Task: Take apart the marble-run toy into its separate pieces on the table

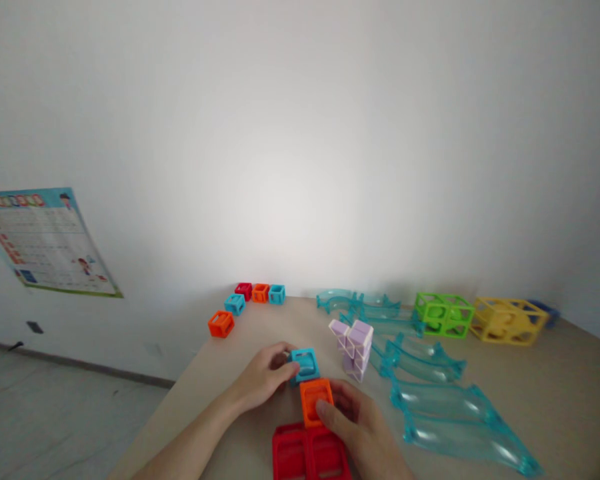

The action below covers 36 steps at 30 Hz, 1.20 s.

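My left hand point(266, 377) grips a small blue hollow cube block point(305, 365) between thumb and fingers. An orange hollow cube block point(316, 403) is held in my right hand point(356, 421), its thumb pressed on the near face. The two blocks meet at a corner; whether they are joined I cannot tell. Directly below them, nearest to me, are red hollow blocks point(293, 453), which touch or sit just under the orange one. Just beyond my right hand stands a folded lilac and white block puzzle point(357, 347).
Small red, orange and blue cubes point(221, 324) line the table's far left edge. Clear teal track pieces point(445, 400) spread across the right side. A green frame block point(444, 315) and a yellow one point(509, 321) stand by the wall. A poster point(50, 243) hangs left.
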Each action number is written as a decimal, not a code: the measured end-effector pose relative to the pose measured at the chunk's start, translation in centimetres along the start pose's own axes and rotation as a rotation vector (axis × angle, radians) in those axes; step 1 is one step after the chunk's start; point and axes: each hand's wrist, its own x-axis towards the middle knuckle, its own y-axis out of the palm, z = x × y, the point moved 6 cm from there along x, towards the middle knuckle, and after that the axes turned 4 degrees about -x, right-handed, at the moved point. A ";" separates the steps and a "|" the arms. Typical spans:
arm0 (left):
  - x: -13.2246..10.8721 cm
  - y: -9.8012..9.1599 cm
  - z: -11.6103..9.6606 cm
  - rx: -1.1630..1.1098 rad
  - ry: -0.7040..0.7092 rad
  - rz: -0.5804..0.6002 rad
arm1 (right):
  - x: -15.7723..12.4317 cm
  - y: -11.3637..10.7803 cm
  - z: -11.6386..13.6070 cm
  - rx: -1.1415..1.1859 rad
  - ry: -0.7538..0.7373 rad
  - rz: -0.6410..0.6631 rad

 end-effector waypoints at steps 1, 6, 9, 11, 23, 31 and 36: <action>-0.1 0.0 -0.1 0.004 -0.005 0.010 | 0.0 0.0 0.1 0.001 0.002 -0.005; -0.3 0.7 -0.3 -0.161 0.005 0.115 | -0.2 0.1 0.9 0.021 0.007 -0.027; -0.3 0.9 -0.6 -0.321 0.050 0.104 | -0.2 0.1 1.0 0.013 0.006 -0.017; -0.3 1.0 -0.7 -0.377 0.065 0.081 | -0.2 0.1 0.9 0.015 0.001 -0.001; -0.1 0.5 -0.2 -0.456 0.174 0.143 | -0.5 0.1 -0.4 0.083 0.058 -0.031; -0.4 0.8 -0.6 -0.440 0.114 0.210 | -0.3 0.2 -0.7 0.043 0.017 0.000; -1.1 1.5 0.0 -0.454 -0.024 0.379 | -0.5 -0.2 0.5 0.092 -0.003 -0.057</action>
